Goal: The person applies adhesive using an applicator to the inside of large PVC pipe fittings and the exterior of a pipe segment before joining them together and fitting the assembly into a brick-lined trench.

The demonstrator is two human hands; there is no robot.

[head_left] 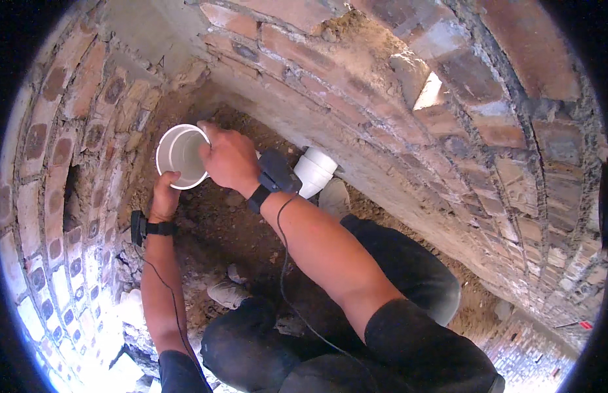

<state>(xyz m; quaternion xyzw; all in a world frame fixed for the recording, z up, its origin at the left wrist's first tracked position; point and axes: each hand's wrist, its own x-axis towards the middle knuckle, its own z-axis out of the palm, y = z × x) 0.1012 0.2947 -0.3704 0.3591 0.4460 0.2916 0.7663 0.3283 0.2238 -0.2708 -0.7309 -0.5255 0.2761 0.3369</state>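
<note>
White pipe (181,152): where is it, exactly?

Above the dirt floor (228,219), near the corner where the left brick wall (88,141) meets the right brick wall (363,111). Its mouth faces the camera.

Which hand is nearer?

Neither; both touch it. The right hand (230,158) pinches the right side of the rim, thumb inside the mouth. The left hand (164,195) grips the lower edge, thumb over the lip. So the pipe lies left of one and just beyond the other.

And its long axis?

Away from the camera, I judge, though it's strongly foreshortened.

What can't you make out?

Its far end: I can't tell whether it meets the dirt. Most of the left fingers are hidden, and the wrist device (278,171) partly covers a second white fitting (317,171).
</note>
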